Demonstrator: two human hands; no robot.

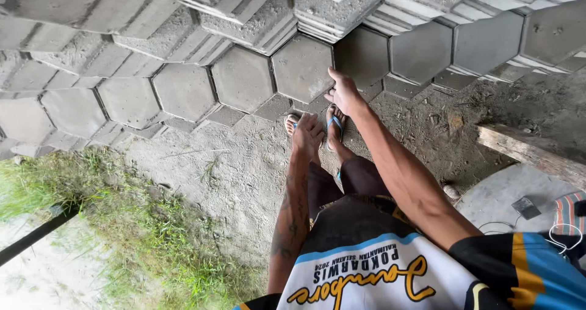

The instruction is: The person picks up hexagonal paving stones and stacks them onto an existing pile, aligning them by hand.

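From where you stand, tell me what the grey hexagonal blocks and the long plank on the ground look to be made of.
Grey hexagonal blocks: probably cast concrete, with a matte, gritty, pitted face and crumbly edges. The right hand reaches toward one; the left hand hangs lower, both open. Long plank: likely raw wood, pale brown, with a rough splintered end and no paint.

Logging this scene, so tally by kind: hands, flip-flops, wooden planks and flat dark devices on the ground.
hands: 2, left hand and right hand
flip-flops: 2
wooden plank: 1
flat dark device: 1
Total: 6
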